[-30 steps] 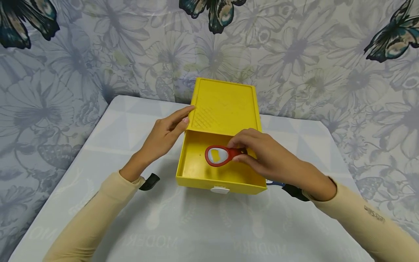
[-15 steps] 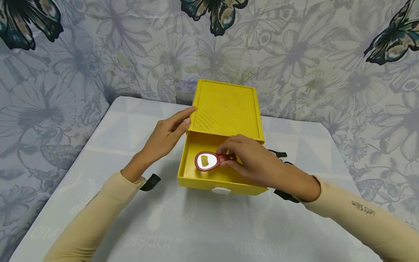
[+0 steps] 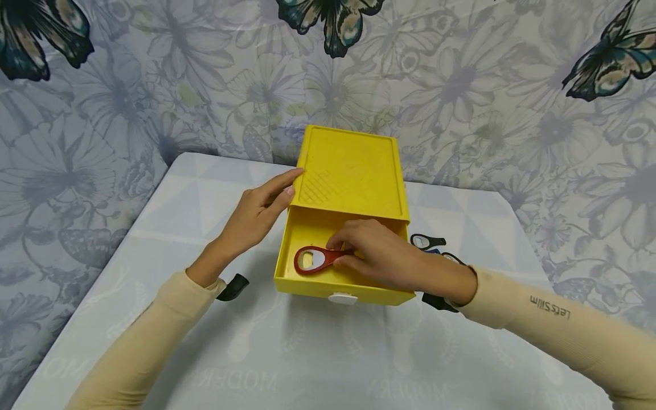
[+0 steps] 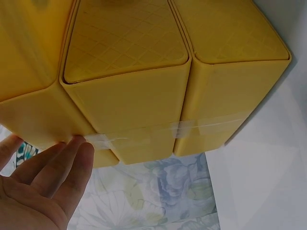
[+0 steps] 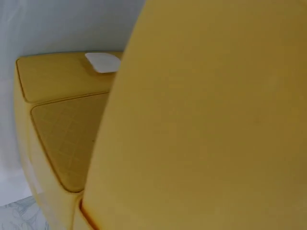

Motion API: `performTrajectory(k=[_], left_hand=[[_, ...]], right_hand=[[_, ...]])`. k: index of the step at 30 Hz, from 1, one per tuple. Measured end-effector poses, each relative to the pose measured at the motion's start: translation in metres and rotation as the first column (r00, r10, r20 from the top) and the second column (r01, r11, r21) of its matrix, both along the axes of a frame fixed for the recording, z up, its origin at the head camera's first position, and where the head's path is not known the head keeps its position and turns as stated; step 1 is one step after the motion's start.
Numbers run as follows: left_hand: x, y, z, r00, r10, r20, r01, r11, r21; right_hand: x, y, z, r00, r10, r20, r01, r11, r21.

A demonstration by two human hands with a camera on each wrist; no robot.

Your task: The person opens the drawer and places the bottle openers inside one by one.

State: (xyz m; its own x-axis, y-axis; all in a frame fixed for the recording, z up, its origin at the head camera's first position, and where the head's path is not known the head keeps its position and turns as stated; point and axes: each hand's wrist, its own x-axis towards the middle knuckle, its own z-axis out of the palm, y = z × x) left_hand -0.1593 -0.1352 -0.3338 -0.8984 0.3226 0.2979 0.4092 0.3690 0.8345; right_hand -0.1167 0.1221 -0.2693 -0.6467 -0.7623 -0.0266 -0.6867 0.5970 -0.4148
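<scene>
My right hand (image 3: 376, 250) pinches the handle of a red bottle opener (image 3: 318, 259) over the pulled-out top drawer (image 3: 302, 286) of a yellow drawer unit (image 3: 353, 168). The opener's oval head points left, with a pale metal plate and a notch. My left hand (image 3: 253, 213) rests its fingertips on the unit's left side. From the left wrist, the left hand (image 4: 45, 184) shows nearly straight fingers against the stacked yellow casing (image 4: 132, 103). The right wrist view is mostly filled by the drawer's yellow wall (image 5: 206, 115); the right hand is hidden there.
Right of the unit lies a black-handled item with an oval head (image 3: 433, 241), partly beside other small things that my right forearm covers. A white knob (image 3: 343, 298) sticks out of the drawer front. The patterned wall (image 3: 461, 85) stands behind the white table (image 3: 246, 353).
My right hand has moved left and down with the bottle opener, further into the drawer. Items right of the unit have come into sight. My left hand stays at the unit's side.
</scene>
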Motion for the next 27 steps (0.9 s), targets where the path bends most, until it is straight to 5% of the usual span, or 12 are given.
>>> performTrajectory(k=[10, 27], left_hand=[[-0.001, 0.001, -0.002, 1.000, -0.003, -0.009, 0.003, 1.000, -0.001], [-0.002, 0.002, -0.002, 1.000, 0.004, -0.012, -0.004, 1.000, 0.004]], right_hand=[[0.007, 0.022, 0.013, 1.000, -0.011, 0.010, 0.013, 0.978, -0.208], [0.007, 0.052, 0.017, 0.995, -0.103, -0.013, 0.097, 0.968, -0.230]])
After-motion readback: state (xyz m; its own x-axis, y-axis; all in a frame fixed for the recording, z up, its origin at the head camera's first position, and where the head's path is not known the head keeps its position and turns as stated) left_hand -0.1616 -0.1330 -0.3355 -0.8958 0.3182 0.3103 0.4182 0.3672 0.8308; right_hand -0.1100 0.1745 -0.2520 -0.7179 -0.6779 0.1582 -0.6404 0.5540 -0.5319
